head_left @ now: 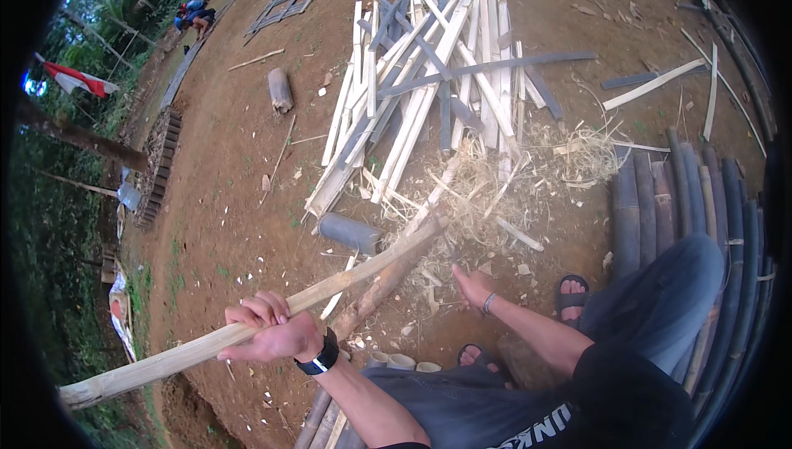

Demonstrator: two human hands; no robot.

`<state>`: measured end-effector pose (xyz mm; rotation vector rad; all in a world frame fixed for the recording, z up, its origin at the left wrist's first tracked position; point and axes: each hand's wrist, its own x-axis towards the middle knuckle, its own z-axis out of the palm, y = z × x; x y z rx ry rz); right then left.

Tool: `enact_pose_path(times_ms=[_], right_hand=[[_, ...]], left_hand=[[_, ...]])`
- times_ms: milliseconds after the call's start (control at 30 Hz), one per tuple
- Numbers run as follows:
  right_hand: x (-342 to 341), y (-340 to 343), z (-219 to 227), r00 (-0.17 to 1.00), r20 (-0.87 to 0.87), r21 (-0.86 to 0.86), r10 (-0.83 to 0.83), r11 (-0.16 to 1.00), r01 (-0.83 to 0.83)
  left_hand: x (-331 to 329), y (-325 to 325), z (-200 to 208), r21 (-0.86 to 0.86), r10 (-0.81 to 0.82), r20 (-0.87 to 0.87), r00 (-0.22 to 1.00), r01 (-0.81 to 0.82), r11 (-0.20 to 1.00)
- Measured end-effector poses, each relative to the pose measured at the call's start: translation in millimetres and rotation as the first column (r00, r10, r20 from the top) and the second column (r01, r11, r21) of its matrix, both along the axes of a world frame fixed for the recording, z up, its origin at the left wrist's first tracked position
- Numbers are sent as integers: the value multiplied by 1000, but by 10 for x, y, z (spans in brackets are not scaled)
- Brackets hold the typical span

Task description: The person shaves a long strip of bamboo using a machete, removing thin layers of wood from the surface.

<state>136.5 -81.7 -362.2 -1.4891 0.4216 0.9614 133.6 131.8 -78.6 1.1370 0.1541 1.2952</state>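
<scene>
My left hand, a dark band on its wrist, is wrapped round a long pale bamboo slat. The slat slants from the lower left to the middle, its far end above a brown log on the ground. My right hand is closed beside that far end, with a bracelet at the wrist. A thin, dark knife blade seems to extend from it toward the slat; the handle is hidden in my fingers. Curly shavings lie just beyond the blade.
A heap of split bamboo strips lies ahead. Nearby is a short dark bamboo piece; another bamboo piece lies farther left. Bamboo poles form a surface under me at right. Another person bends down far left.
</scene>
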Motion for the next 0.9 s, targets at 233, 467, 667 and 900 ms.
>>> enact_pose_path(times_ms=[233,467,667,900], right_hand=[[-391,127,404,931,314,207,187,944,-259],[-148,148,477,998,41,239,53,969,-61],[-408,251,886,862,459,116,215,947,-298],[-221,143,777,998,48,152,40,987,-47]], left_hand=[[-12,9,-36,0,-19,-5,1000,19,1000],[-33,-32,-28,-1,-98,27,995,98,995],[-90,-92,0,3,-114,18,993,114,993],[-107,-212,-32,34,-269,82,960,267,963]])
